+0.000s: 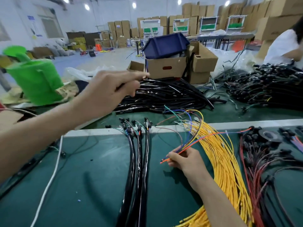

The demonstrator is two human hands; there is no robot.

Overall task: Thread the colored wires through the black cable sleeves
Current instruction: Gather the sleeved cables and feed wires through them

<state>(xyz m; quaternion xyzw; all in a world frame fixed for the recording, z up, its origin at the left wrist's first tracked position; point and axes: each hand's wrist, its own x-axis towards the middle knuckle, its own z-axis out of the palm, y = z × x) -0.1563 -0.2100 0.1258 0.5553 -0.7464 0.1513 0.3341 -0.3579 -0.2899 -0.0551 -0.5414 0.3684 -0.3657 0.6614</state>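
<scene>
Head view: reaching out with the left hand [111, 89], fingers outstretched and empty, toward the black sleeves [164, 95] heaped at the table's [98, 161] far edge. Pinching the colored wires [199, 141] in the right hand [182, 159], mid-table. Probably best bunching the tips evenly and lifting just one sleeve.

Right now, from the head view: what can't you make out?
Head view only:
- Left hand: motion-blurred over the sleeves; whether its fingers hold one is unclear.
- Wires pinched by the right hand: count too small to tell, partly covered by that hand.
- Yellow wires: lower part cut off by the bottom edge and covered by the right arm.
- Box: contents hidden by the blue bin.
</scene>
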